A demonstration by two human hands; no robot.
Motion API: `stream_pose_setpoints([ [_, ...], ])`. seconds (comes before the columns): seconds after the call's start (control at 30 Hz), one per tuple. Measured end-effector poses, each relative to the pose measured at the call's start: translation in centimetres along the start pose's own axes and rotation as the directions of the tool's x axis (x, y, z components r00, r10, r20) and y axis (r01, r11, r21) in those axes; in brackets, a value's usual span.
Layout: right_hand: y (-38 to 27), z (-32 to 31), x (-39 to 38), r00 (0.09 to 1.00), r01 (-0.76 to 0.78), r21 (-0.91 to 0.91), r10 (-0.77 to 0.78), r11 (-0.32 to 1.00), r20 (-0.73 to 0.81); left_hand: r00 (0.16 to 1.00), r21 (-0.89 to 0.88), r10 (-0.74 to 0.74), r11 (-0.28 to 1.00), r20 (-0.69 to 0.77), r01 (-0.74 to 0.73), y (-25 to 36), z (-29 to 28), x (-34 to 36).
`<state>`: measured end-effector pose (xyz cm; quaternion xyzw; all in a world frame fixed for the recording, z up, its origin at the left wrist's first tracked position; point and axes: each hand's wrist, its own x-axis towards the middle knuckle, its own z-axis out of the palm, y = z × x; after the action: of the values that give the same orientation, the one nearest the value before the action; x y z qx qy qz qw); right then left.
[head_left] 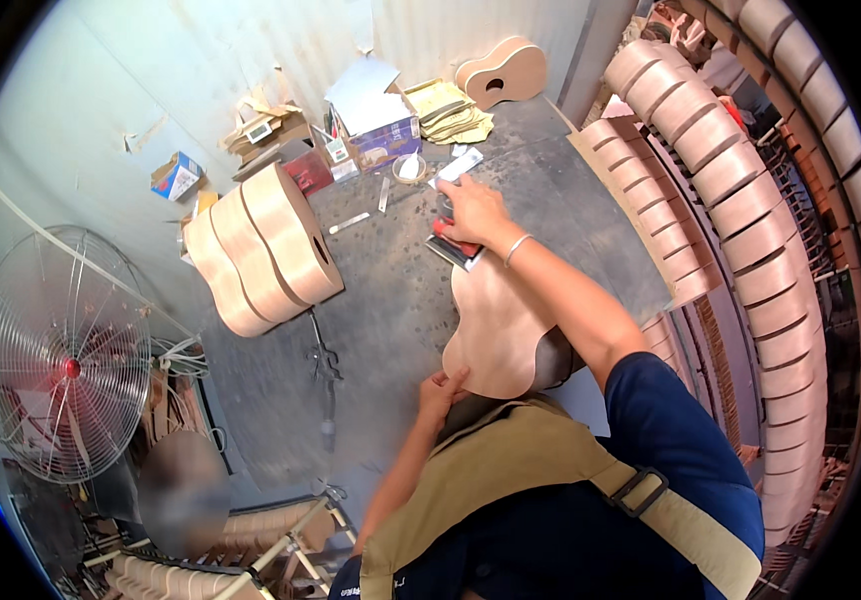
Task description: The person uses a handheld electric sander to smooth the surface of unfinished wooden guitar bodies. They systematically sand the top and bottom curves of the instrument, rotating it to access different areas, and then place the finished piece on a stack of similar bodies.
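- I am watching an unfinished guitar body (496,325), pale bare wood with a curved waist, lying flat in front of the person, above the floor (391,300).
- My right hand (471,212) is pressing a red-and-grey block (454,245) onto the body's far end, fingers closed over it.
- My left hand (441,388) is gripping the near edge (fingertips curled over the rim).
- The body's right side is hiding under the forearm; whatever is supporting it is staying out of sight.
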<state>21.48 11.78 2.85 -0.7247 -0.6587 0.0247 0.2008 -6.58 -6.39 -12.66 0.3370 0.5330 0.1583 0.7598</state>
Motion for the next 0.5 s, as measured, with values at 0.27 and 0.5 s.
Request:
stream_pose_setpoints([
  [0.27, -1.1, -1.9, -7.3, 0.974, 0.081, 0.097, -0.100, 0.992, 0.201, 1.000, 0.030, -0.003, 1.000, 0.018, 0.003, 0.4, -0.7, -0.5],
  [0.5, 4.7, -4.3, -7.7, 0.968, -0.250, 0.019, 0.249, 0.968, 0.033, 0.992, -0.085, 0.018, 0.996, 0.128, -0.007, -2.3, -2.3, 2.1],
])
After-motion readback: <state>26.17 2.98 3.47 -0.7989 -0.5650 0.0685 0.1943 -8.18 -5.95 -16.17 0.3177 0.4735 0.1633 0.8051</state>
